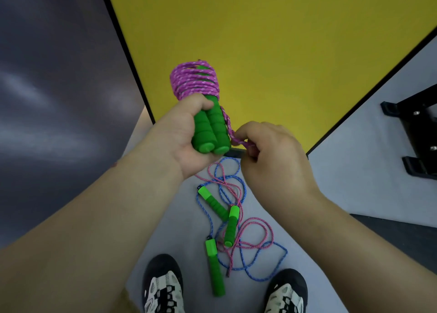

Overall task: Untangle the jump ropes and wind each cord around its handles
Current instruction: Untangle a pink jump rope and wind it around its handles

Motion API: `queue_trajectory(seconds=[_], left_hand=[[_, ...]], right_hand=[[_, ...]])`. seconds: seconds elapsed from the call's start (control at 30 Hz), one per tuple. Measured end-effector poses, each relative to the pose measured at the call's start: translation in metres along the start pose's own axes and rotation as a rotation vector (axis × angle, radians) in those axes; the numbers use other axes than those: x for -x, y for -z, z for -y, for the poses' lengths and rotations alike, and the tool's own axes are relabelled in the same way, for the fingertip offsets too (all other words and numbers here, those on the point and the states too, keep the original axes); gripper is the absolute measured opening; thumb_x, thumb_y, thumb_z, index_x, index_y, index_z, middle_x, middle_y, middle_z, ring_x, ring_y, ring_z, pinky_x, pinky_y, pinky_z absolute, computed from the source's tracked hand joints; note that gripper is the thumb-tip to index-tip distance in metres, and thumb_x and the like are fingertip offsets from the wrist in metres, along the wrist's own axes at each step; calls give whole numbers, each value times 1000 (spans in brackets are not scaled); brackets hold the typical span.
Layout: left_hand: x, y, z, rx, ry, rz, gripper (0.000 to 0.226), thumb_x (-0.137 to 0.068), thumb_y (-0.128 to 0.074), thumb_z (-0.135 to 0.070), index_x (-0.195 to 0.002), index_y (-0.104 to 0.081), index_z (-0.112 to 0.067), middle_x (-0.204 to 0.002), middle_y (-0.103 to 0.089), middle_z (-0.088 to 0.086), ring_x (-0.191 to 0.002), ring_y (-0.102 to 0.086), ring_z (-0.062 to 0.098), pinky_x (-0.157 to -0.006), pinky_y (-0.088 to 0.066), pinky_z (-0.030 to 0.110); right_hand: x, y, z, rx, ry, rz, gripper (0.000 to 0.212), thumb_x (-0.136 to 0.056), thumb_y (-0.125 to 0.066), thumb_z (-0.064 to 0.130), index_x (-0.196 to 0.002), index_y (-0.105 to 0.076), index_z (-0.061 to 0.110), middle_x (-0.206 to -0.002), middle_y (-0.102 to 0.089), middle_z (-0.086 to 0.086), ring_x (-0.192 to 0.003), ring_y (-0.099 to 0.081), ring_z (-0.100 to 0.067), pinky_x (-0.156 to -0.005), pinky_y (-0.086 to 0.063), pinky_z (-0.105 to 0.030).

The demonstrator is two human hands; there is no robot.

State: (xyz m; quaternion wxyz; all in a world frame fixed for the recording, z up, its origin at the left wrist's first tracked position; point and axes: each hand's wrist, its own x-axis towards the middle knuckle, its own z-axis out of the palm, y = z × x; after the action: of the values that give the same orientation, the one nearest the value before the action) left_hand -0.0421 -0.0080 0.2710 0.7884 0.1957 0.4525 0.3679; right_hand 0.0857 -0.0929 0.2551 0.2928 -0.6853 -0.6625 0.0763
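Grip first: my left hand (189, 133) is wrapped round the lower half of the two green handles (211, 133), held side by side as one bundle, and my right hand (267, 152) is pinching the loose tail of the purple cord (195, 82) just beside the handle butts. So both hands are closed on something, nothing hanging free.

The bundle sits up in the air in front of me, above the pile on the floor. Its long axis runs roughly away from me and upward in view, butt ends toward me, wound end pointing off toward the yellow mat (283, 40). The coil only covers the top half.

What worries me from here: the upper turns look loose and gappy, so if I let the tail go slack the wraps could slide off the far end or spring open. The two handles could also splay apart if my left hand eases, and the whole coil would go sloppy. I can't tell how much tail is left inside my right hand, so tucking it might be fiddly.

Below, the blue cord (272, 253) and pink cord (257, 227) are crossed over each other around three green handles (214, 263) near my shoes (163, 286). Easy to step on those and tighten the knot.
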Motion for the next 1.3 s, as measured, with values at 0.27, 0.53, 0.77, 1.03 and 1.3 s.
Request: queue_trajectory(seconds=[0.27, 0.53, 0.77, 1.03, 1.3], left_hand=[[-3, -1, -1, 128, -31, -44, 8, -89, -62, -19, -91, -56, -16, -71, -53, 5, -52, -53, 20, -66, -47, 36], [-5, -7, 8, 22, -128, -9, 17, -93, -63, -18, -106, -52, -14, -73, -51, 8, -47, -55, 19, -45, -44, 28], [-4, -4, 8, -40, -162, 77, 39, -91, -64, -15, -128, -53, -7, -86, -63, 16, -62, -64, 27, -54, -51, 33], [-3, -4, -2, 47, -102, -80, 13, -93, -63, -19, -104, -64, -13, -95, -69, 8, -74, -65, 21, -79, -56, 42], [-5, 1, 10, -704, -506, -149, 30, -82, -68, -33, -107, -55, -24, -83, -67, 7, -72, -70, 33, -66, -61, 57]], right_hand=[[5, 5, 21, -694, -379, 261, 16, -82, -64, 2, -86, -66, 18, -73, -68, -10, -70, -61, -34, -61, -48, -38], [-12, 21, 22, -1352, -677, 310, 16, -93, -55, -2, -91, -68, 8, -69, -65, -10, -60, -63, -16, -60, -55, -26], [-24, 26, 18, -1338, -628, 260, 34, -93, -48, -12, -113, -70, 4, -76, -67, -6, -62, -60, -14, -60, -53, -23], [-18, 17, 10, -812, -610, 111, 41, -87, -43, -3, -86, -76, 22, -68, -64, 3, -67, -49, -19, -65, -38, -32], [-28, 22, 10, -657, -576, 95, 40, -87, -39, 2, -90, -73, 23, -60, -58, -5, -47, -54, -18, -56, -48, -37]])
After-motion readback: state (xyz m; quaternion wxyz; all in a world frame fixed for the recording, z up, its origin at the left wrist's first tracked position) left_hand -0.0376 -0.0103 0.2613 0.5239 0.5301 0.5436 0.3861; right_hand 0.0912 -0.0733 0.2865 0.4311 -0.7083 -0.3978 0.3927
